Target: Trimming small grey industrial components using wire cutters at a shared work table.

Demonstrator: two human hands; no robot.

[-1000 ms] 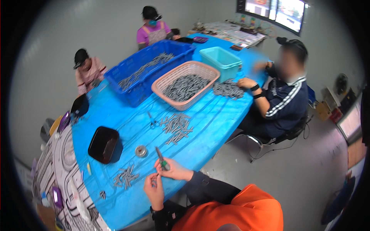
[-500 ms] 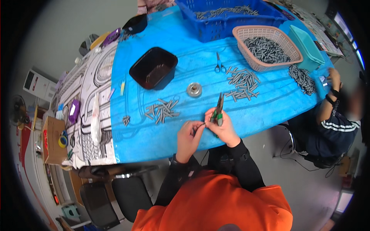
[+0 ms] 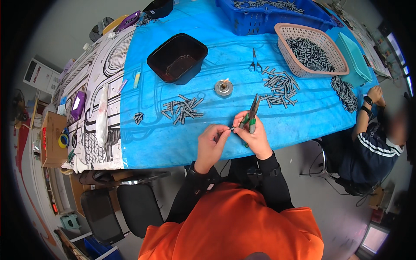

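My right hand [image 3: 255,138] grips green-handled pliers [image 3: 251,112], whose jaws point up and away over the blue table cover [image 3: 173,138]. My left hand [image 3: 211,143] pinches a small grey metal piece [image 3: 231,128] that meets the fingers of the right hand. Both hands hover at the near edge of the table. A pile of short grey metal pieces [image 3: 182,109] lies just beyond my left hand. A second pile [image 3: 279,86] lies beyond the pliers.
A black tub [image 3: 177,57], a small round metal tin [image 3: 223,88] and scissors [image 3: 255,64] lie further out. A pink basket [image 3: 310,54] and a blue crate [image 3: 273,15] hold more pieces. Another person [image 3: 372,134] sits at the right. A black chair [image 3: 130,203] stands at my left.
The view has swung from looking across the table to looking down at my hands. My hands have come together, with the pliers now more upright.
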